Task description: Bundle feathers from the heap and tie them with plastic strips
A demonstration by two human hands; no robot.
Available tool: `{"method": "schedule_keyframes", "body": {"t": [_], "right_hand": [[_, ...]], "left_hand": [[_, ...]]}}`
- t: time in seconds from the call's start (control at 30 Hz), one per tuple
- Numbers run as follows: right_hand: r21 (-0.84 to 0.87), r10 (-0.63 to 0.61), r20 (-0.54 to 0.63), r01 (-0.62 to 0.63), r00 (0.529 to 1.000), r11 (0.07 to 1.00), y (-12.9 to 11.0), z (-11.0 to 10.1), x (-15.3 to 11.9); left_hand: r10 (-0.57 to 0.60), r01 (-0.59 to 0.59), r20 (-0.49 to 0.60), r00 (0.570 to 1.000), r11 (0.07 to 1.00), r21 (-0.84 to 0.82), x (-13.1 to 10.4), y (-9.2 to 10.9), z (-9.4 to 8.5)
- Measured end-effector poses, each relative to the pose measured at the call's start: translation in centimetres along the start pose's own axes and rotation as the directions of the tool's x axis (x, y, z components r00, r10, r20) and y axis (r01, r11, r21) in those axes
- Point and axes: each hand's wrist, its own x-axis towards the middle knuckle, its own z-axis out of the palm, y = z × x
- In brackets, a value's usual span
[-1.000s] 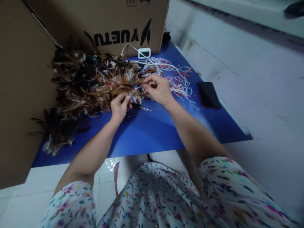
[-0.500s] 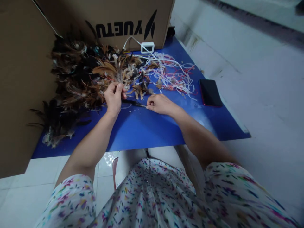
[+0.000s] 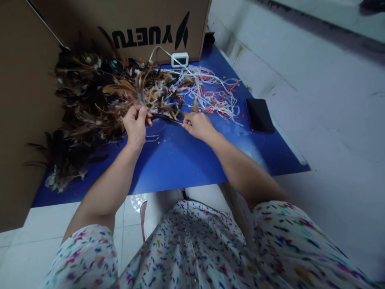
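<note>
A dark, slender feather [image 3: 166,117] stretches between my two hands above the blue table. My right hand [image 3: 197,125] pinches its thin, pale end. My left hand [image 3: 135,122] is closed at the feather's other end, thumb against the forefinger; its fingers partly hide what they hold. Just behind my left hand spreads a big heap of brown and black feathers [image 3: 87,116]. Beyond my right hand lies a tangle of white and red strings [image 3: 210,90]. A thin clear loop [image 3: 152,139] rests on the table near my left wrist.
A cardboard box [image 3: 144,16] stands at the back, and another cardboard panel [image 3: 27,120] rises on the left. In front of the box is a small white display device [image 3: 179,60]. A dark phone [image 3: 260,115] lies right, near the wall [image 3: 331,100].
The whole view has shifted slightly, moving the scene left. Both hands keep hold of the feather, which now sits a little farther from the table's front edge, with more of it showing between them.
</note>
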Motion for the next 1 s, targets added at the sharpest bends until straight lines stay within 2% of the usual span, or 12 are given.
{"method": "schedule_keyframes", "body": {"t": [0.17,0.27,0.37,0.47,0.63,0.73,0.87,1.0], "right_hand": [[0.113,-0.073,-0.134,0.088,0.988,0.990,0.1,-1.7,-0.7],[0.211,-0.128,-0.050,0.135,0.991,0.968,-0.1,-3.0,-1.2],[0.286,-0.149,0.046,0.130,0.988,0.949,-0.2,-3.9,-1.5],[0.333,-0.183,0.155,0.124,0.971,0.935,-0.4,-4.2,-1.7],[0.286,-0.237,0.327,0.143,0.915,0.948,-1.2,-4.0,-2.0],[0.216,-0.235,0.383,0.160,0.894,0.963,-1.3,-3.5,-1.9],[0.112,-0.171,0.358,0.140,0.918,0.984,-0.8,-3.0,-1.6],[0.090,-0.142,0.293,0.121,0.946,0.989,0.2,-2.9,-1.3]], "left_hand": [[0.037,-0.038,-0.047,0.998,0.999,-0.021,0.6,0.5,-0.7],[0.071,-0.074,-0.079,0.994,0.997,-0.032,0.9,1.3,-1.0],[0.121,-0.131,-0.135,0.983,0.989,-0.063,1.1,2.0,-1.2],[0.144,-0.154,-0.144,0.979,0.986,-0.061,1.2,2.2,-1.4],[0.154,-0.145,-0.123,0.980,0.986,0.076,1.4,1.6,-1.8],[0.133,-0.128,-0.108,0.985,0.990,0.055,1.4,1.3,-1.9],[0.077,-0.077,-0.055,0.996,0.997,-0.005,1.3,1.3,-1.8],[0.107,-0.106,-0.104,0.989,0.994,0.013,1.2,1.2,-1.7]]}}
